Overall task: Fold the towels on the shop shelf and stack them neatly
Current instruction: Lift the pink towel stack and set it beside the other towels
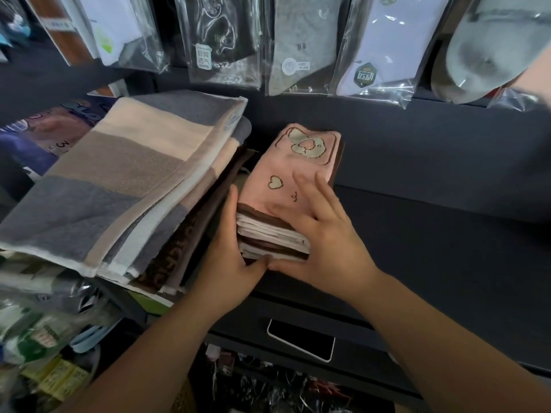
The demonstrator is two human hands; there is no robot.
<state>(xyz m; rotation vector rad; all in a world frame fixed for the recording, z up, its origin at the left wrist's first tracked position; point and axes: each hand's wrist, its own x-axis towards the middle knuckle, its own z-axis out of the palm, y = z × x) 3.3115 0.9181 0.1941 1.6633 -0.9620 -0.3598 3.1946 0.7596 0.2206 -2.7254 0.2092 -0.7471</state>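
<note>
Left hand [235, 263]: most of your fingers are hidden beside the small stack [274, 236].
Right hand [322, 234]: your fingertips are blurred.
Small stack: only edges show under the pink towel [283, 177].
Sock packs [301, 43]: tops cut off.

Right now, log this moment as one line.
stage: squaring stack | left hand: against small towel stack left side | right hand: flat on pink towel | striped towels: folded, left

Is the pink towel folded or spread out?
Folded: the pink towel lies as a compact rectangle atop the small stack, under the right hand.
</note>
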